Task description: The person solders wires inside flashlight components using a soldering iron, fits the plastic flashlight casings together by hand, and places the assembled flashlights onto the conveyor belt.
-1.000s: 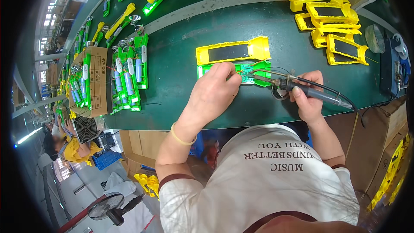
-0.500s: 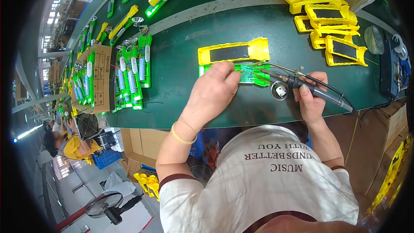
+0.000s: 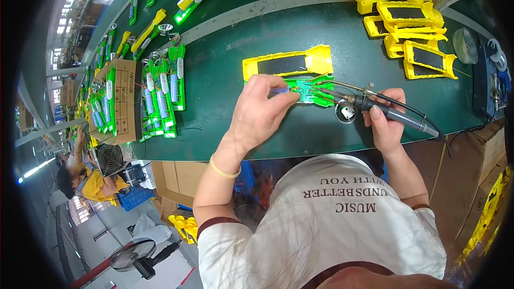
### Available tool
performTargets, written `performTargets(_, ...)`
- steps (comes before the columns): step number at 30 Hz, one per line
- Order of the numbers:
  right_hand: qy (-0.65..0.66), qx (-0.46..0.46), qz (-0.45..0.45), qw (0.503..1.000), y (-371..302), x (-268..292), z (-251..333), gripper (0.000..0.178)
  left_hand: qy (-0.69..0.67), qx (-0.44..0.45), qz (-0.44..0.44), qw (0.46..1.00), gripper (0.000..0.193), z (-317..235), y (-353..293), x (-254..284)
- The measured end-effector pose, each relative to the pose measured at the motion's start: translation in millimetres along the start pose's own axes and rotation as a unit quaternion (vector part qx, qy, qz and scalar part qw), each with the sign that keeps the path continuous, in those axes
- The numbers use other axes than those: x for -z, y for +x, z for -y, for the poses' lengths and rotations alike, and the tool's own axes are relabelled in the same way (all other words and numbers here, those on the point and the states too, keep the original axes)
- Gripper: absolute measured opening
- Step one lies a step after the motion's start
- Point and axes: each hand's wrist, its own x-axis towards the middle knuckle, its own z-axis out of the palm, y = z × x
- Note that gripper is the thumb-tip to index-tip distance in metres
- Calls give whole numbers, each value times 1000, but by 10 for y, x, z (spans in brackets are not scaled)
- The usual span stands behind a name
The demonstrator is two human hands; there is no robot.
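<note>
On the green work surface lies a green flashlight half (image 3: 324, 98) with a circuit board (image 3: 305, 91) and thin wires in it. My left hand (image 3: 261, 108) grips its left end, fingers bent over the far side and thumb near the board. A blue battery (image 3: 279, 91) shows between thumb and fingers. My right hand (image 3: 386, 119) is closed round a soldering iron (image 3: 393, 114), its tip by the board's right end; a thin metal tube runs alongside. Below the tip sits a round reflector (image 3: 346, 111). Just beyond lies a yellow casing half (image 3: 319, 60) with a dark panel.
Yellow casing halves (image 3: 409, 17) are piled at the far right, near a blue soldering station (image 3: 484, 83). Several green flashlight halves with batteries (image 3: 160, 96) lean by a cardboard box (image 3: 126, 101) on the left. A grey strip (image 3: 267, 6) crosses the table; a co-worker (image 3: 91, 182) is at far left.
My left thumb and fingers have spread apart, uncovering the blue battery. The soldering iron stays almost in place at the board. The co-worker at far left has raised an arm.
</note>
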Motion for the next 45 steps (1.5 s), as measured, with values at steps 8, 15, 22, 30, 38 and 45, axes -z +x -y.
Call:
performTargets(8,-46,-3,6,999,-17,51,-58,26,66,-93,23,993,26,18,4,-44)
performTargets(15,-32,-11,32,999,-17,37,-63,26,128,-109,66,984,19,-30,40,12)
performTargets(22,-65,-37,45,996,-7,33,-67,28,134,-116,59,982,23,-23,54,-13)
performTargets(30,64,-3,-67,996,36,55,22,25,157,-107,84,978,20,-58,55,-2)
performTargets(38,84,27,-99,991,50,163,41,23,128,-91,103,982,20,-36,112,-3)
performTargets(45,92,51,-133,986,139,202,118,21,79,-75,59,992,14,-202,502,-407)
